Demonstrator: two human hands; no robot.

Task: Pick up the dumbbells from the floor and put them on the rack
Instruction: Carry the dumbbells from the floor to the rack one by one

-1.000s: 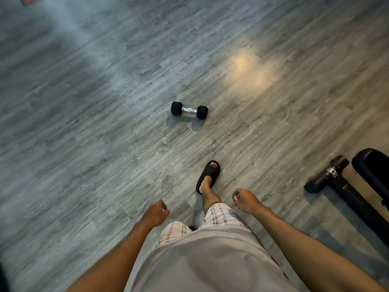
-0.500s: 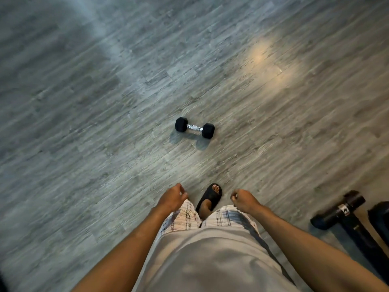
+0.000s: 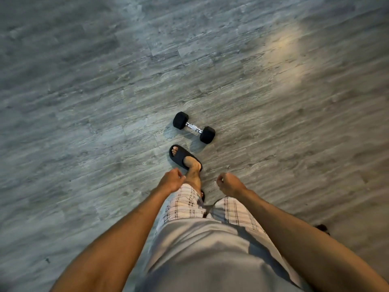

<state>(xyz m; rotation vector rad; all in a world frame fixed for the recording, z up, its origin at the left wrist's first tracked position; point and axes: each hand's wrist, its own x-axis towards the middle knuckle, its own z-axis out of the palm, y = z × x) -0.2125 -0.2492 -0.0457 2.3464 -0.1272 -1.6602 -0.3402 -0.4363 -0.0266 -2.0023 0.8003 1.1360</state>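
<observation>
A small dumbbell point(image 3: 193, 127) with black hex ends and a chrome handle lies on the grey wood-look floor point(image 3: 84, 102), just ahead of me. My left hand point(image 3: 171, 180) hangs in front of my shorts, fingers loosely curled and holding nothing. My right hand point(image 3: 229, 184) hangs at the same height, loosely curled and empty too. Both hands are well short of the dumbbell. No rack is in view.
My foot in a black slide sandal point(image 3: 182, 157) is planted just short of the dumbbell's near end. A small dark object point(image 3: 321, 228) peeks out by my right forearm. A warm patch of light point(image 3: 288, 47) falls on the floor at the upper right.
I have walked closer, so the dumbbell is now nearer and larger in view. My other foot has stepped forward beside it. The black equipment at the right has slid out of view.
</observation>
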